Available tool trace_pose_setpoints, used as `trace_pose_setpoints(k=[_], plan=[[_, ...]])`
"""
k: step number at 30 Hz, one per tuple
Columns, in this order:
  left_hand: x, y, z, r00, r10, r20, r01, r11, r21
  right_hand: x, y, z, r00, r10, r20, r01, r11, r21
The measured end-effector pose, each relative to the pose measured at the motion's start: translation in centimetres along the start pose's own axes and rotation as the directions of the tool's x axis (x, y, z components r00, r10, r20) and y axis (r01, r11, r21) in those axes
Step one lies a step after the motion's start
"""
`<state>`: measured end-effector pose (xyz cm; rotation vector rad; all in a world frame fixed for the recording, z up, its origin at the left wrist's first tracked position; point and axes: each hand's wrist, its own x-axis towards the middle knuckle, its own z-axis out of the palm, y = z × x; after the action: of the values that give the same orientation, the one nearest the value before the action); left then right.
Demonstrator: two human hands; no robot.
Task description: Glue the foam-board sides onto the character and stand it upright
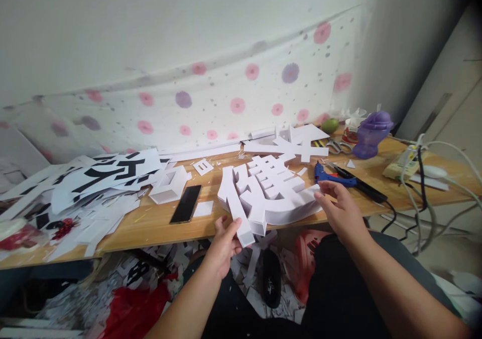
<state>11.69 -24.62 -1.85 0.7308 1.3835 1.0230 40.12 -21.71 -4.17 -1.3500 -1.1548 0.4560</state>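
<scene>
At left, the near end of the white character (276, 207) is being pinched by the left hand's (225, 243) closed fingers and is overhanging the surface's (155, 223) front edge, where it could be tipped off through uneven support; at right, its tip is being met by the right hand's (342, 211) slightly parted fingers, whose grip cannot be told

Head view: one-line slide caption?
Left hand and right hand at opposite ends of a white raised character, black phone nearby.

I occupy a home-style craft workshop: my desk (152, 223) carries a glue gun (335, 177), scissors (340, 147) and a white built-up character (280, 207); floral sheeting (218, 88) lines the wall (211, 17).
</scene>
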Motion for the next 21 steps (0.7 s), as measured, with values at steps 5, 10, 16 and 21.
trace_pose_setpoints(k=[5, 10, 16, 21], plan=[[-0.4, -0.1, -0.3, 0.999, 0.039, -0.033, -0.041, 0.996, -0.076, 0.2, -0.2, -0.1, 0.999, 0.042, 0.033, -0.044, 0.997, 0.057], [-1.5, -0.9, -2.2, 0.994, 0.092, -0.060, -0.101, 0.981, -0.167, -0.2, -0.1, -0.2, 0.989, 0.105, 0.105, -0.119, 0.982, 0.144], [-2.8, -1.6, -5.6, 0.934, 0.330, -0.139, -0.350, 0.921, -0.169, 0.1, -1.2, 1.0, 0.950, 0.136, 0.282, -0.203, 0.952, 0.227], [-3.6, -1.0, -7.8, 0.871, 0.466, -0.156, -0.488, 0.855, -0.175, 2.0, -4.0, 3.8, 0.870, 0.093, 0.484, -0.259, 0.922, 0.287]])
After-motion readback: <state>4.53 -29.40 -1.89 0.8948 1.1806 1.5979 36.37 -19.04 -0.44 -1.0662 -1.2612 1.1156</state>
